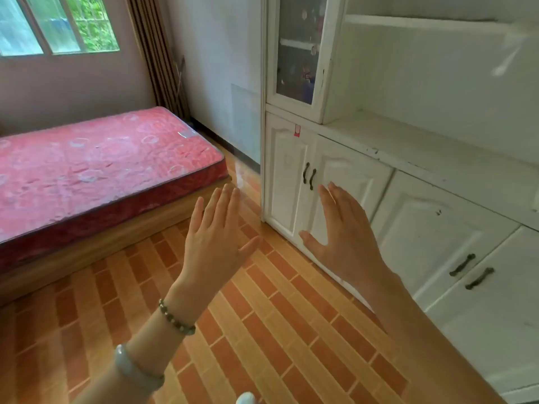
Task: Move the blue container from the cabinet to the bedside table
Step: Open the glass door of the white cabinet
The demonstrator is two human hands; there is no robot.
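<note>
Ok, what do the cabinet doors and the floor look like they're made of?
The cabinet doors look like white-painted wood or fibreboard, satin finish, judging by the moulded panels and chipped, scuffed edges. The floor looks like glossy ceramic tile in a brick pattern, since it reflects light.

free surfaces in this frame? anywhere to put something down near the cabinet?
Bare: the cabinet ledge above the lower doors, right of the glass door; the shelf above it; the mattress top; the tiled floor between bed and cabinet. Crowded only behind the glass door. Left hand and right hand are open, empty.
</note>
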